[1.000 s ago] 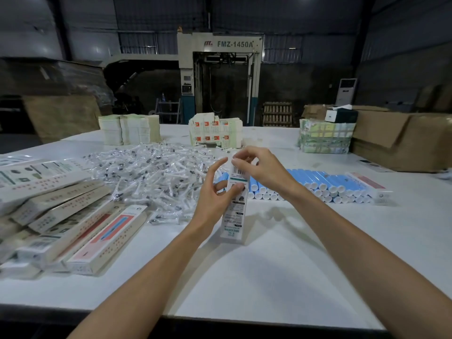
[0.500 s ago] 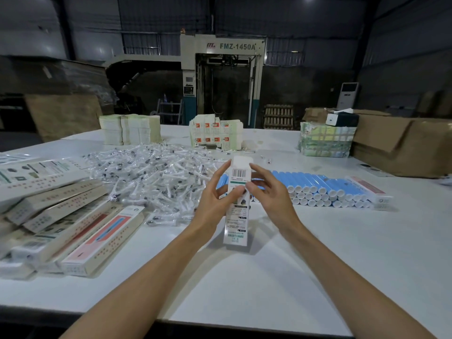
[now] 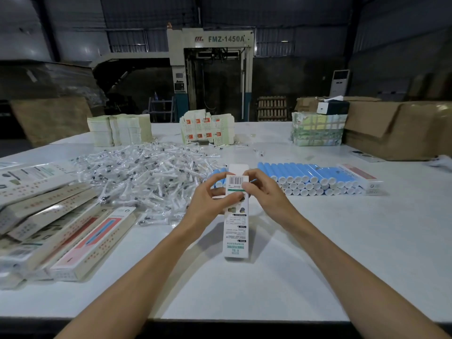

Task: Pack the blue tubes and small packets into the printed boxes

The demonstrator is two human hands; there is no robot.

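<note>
White printed box (image 3: 236, 226) upright, top end gripped between left hand (image 3: 212, 201), right hand (image 3: 263, 195)

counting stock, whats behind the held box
Behind the box, blue tubes lie stacked: a few show at its left, a long row at its right. Anything directly behind the box, left hand and right hand is hidden.

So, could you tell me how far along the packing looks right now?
Plenty left, I'd judge. A pile of assembled boxes lies at the left, contents unseen. The left hand and right hand hold one printed box upright, top flap up. A row of blue tubes and a heap of packets wait unpacked.
</note>
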